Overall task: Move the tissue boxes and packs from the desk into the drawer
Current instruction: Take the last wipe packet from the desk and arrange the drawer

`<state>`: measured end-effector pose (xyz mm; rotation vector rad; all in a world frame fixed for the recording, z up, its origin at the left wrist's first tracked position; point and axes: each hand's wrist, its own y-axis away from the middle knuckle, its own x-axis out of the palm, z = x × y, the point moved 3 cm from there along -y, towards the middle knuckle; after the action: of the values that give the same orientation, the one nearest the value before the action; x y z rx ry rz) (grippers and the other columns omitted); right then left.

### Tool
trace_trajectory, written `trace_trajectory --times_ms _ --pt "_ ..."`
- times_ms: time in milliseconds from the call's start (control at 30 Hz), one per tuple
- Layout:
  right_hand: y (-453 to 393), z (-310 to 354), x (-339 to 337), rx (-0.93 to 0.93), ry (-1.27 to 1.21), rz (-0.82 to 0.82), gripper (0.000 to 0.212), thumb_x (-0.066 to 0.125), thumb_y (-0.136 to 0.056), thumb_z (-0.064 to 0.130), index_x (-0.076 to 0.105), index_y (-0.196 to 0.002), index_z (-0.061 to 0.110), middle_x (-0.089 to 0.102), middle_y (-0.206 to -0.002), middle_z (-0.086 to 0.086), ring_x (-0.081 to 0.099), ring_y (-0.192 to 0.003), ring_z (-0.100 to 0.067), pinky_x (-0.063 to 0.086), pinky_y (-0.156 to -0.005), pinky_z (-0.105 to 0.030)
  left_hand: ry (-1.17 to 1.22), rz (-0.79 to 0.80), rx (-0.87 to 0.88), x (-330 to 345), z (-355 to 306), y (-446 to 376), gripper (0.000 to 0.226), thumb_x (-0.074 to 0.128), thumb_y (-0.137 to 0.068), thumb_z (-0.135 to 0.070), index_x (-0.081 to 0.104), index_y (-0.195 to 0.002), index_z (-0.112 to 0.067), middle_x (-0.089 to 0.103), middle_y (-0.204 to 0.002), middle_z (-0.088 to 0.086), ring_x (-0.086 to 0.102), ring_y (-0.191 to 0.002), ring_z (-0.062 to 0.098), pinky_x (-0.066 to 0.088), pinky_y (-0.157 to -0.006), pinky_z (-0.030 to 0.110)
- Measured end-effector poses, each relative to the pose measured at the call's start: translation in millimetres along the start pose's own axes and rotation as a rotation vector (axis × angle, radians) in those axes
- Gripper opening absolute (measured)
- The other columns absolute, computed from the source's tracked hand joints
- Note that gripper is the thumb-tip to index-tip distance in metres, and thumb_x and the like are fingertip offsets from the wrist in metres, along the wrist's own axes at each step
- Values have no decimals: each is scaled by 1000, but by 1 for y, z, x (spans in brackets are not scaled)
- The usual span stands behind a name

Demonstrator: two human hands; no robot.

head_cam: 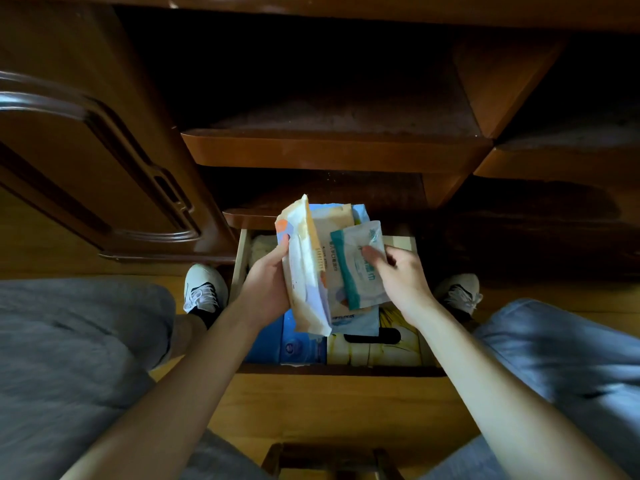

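The bottom drawer (341,369) of the wooden desk stands pulled out between my feet. Over it my left hand (266,285) grips a tall white and orange tissue pack (304,268) held on edge, with a second pale pack (337,244) leaning behind it. My right hand (401,278) pinches a small white and teal wipes pack (362,268) against those packs. Inside the drawer lie a blue tissue box (299,346) at the front left and a yellow tissue box (377,348) with a dark oval slot at the front right.
Two open shelves (332,150) of the desk jut out above the drawer. A carved cabinet door (104,174) stands at the left. My white shoes (204,289) flank the drawer on the wooden floor. A stool edge (332,459) shows at the bottom.
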<state>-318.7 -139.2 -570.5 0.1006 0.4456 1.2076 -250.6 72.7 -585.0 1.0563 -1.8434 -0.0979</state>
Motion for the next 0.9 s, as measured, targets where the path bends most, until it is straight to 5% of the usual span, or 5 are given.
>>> trace_trajectory --times_ms 300,467,567,700,900 --pt "2 -2 4 304 -580 78 27 64 -97 45 72 -115 26 79 -101 -5 76 -94 -24 62 -73 -40 -266 -347 191 1 9 -11 26 54 -103 -36 64 -117 -17 74 -103 9 74 -85 23 62 -73 42" --pt "12 5 22 183 -322 286 20 60 -99 51 61 -118 44 76 -105 22 73 -96 -1 63 -75 -28 -493 -499 286 1 17 -17 51 57 -99 -45 34 -142 -30 68 -117 6 71 -99 24 59 -86 49" --pt "21 7 44 16 -64 206 66 59 -100 50 18 -152 49 50 -120 44 57 -94 25 45 -60 2 -322 -395 213 10 29 -16 75 58 -87 -69 38 -147 -28 67 -127 5 67 -113 27 55 -93 50" --pt "20 -6 49 44 -30 164 111 69 -89 55 -14 -160 34 48 -136 14 59 -95 10 51 -60 -5 -291 -149 198 17 32 -14 56 55 -94 -63 59 -135 -25 68 -129 6 67 -117 25 55 -98 44" --pt "13 -18 33 205 -148 216 78 88 -71 56 52 -135 30 75 -115 5 75 -89 -3 58 -65 -18 -226 -383 144 12 43 -17 31 69 -95 -27 62 -122 -12 77 -108 6 74 -99 24 61 -84 42"
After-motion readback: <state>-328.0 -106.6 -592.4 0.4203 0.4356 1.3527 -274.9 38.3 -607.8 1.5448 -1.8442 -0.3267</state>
